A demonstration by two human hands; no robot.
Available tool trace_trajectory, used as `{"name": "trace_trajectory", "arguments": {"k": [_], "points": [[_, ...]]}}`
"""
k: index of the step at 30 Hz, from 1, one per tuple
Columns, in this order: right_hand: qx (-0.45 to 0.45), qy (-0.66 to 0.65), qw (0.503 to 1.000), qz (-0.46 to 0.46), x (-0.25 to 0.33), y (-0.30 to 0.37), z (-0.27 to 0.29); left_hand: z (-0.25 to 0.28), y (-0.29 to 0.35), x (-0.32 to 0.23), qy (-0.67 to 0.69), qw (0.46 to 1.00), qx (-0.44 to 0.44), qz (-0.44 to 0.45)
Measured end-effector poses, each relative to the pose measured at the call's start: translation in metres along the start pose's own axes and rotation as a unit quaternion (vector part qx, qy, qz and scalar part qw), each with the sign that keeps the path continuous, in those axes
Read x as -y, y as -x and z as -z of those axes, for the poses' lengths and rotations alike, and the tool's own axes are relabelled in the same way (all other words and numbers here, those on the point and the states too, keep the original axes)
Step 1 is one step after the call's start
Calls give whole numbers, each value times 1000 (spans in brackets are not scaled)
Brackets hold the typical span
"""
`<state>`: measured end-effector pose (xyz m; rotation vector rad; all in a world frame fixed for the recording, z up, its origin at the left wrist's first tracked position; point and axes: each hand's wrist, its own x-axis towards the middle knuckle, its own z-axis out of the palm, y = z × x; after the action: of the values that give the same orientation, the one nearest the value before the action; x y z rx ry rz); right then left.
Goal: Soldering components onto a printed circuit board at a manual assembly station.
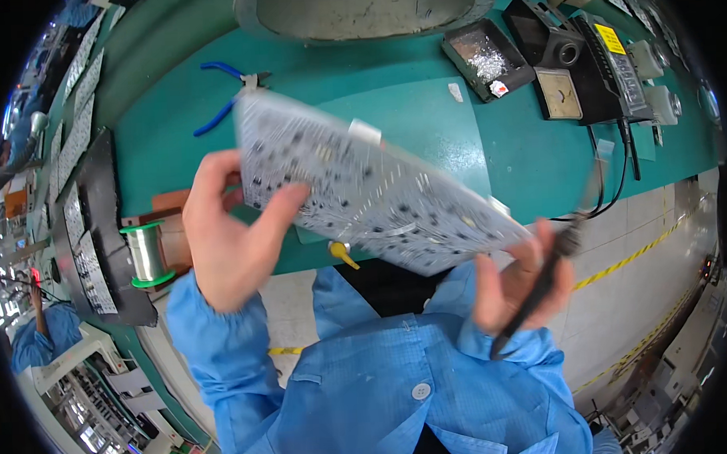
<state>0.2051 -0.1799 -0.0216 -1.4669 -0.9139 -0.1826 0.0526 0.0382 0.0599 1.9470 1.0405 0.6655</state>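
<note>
A large circuit board (378, 190), its face dotted with small dark parts and solder points, is held tilted above the bench in front of me, blurred by motion. My left hand (239, 223) grips its left end, thumb on the face and fingers curled behind. My right hand (525, 281) pinches the lower right corner between thumb and fingers. Across that same hand lies a soldering iron (545, 281) with a dark handle, its blurred tip pointing up and away. Beneath the board, a yellow knob-like piece (343, 253) shows at the bench's front edge.
Blue-handled cutters (250, 80) lie behind the board. A solder wire spool (146, 254) stands left, beside a black rack of boards (99, 228). Back right are a black tray of scraps (486, 59) and a soldering station (614, 66) with cables. A lamp hood (365, 31) overhangs the back.
</note>
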Motion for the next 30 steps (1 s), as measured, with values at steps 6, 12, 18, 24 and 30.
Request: {"name": "trace_trajectory", "arguments": {"k": [6, 12, 18, 24, 30], "points": [[-43, 28, 997, 62, 12, -50, -3, -39, -2, 27, 252, 919, -147, -265], [-115, -166, 975, 97, 9, -55, -14, -51, -11, 49, 283, 887, -183, -316], [-96, -144, 979, 110, 8, -60, -20, -54, -18, 54, 338, 877, -181, -291], [-72, -120, 987, 80, 19, -59, -20, -36, -2, 45, 239, 921, -203, -231], [-8, -147, 989, 5, 24, -50, -36, 27, 50, 3, 131, 924, -210, -292]]}}
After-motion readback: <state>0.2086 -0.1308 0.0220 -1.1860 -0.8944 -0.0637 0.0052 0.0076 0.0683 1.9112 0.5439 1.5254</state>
